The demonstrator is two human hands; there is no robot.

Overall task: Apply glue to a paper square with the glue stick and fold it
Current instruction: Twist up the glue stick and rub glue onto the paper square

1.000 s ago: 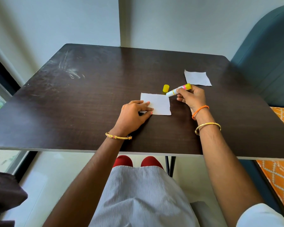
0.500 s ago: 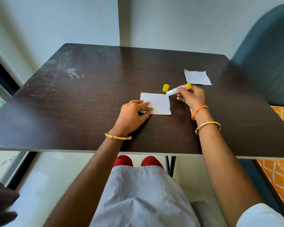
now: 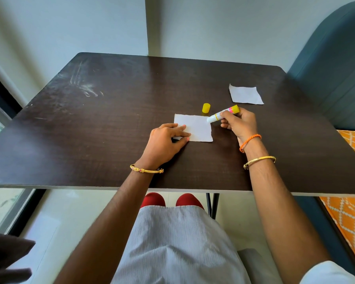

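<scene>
Holding glue stick (image 3: 223,114), right hand (image 3: 239,125) touches paper square (image 3: 197,128).

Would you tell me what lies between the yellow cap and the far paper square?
In the head view, the glue stick's yellow end crosses the stretch between cap and far paper square; otherwise bare table.

right hand (image 3: 239,125) holds glue stick (image 3: 222,115) tip at paper square (image 3: 195,128); left hand (image 3: 165,143) presses it.

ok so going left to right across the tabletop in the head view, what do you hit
left hand → paper square it presses on → yellow cap → glue stick → right hand gripping it → second paper square
</scene>
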